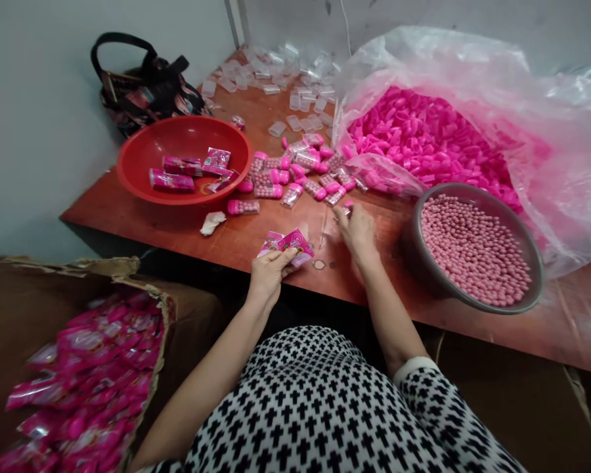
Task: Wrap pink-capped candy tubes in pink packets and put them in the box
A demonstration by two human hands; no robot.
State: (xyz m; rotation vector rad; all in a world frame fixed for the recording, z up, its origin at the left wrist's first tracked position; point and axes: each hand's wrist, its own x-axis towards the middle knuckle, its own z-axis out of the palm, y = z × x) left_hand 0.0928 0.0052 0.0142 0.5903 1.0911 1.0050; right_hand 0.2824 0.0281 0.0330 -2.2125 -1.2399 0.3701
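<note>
My left hand (268,270) is closed on pink printed packets (295,244), fanned slightly over the table's front edge. My right hand (358,233) pinches a small pink-capped container (347,207), mostly hidden by the fingers. Just beyond it lies a loose pile of clear containers with pink caps (268,190), filled with pink beads. To the right of my right hand stands a grey bowl (418,263) of small pink balls (473,249). A red bowl (182,194) with several printed packets (172,180) sits to the left of the pile.
A large clear plastic bag (546,151) holds many pink caps (423,138). Clear empty containers (295,98) are scattered at the back. A black handbag (148,98) stands at back left. Below left, a cardboard box (177,322) holds filled pink packets (98,361). Crumpled white tissue (213,223) lies near the edge.
</note>
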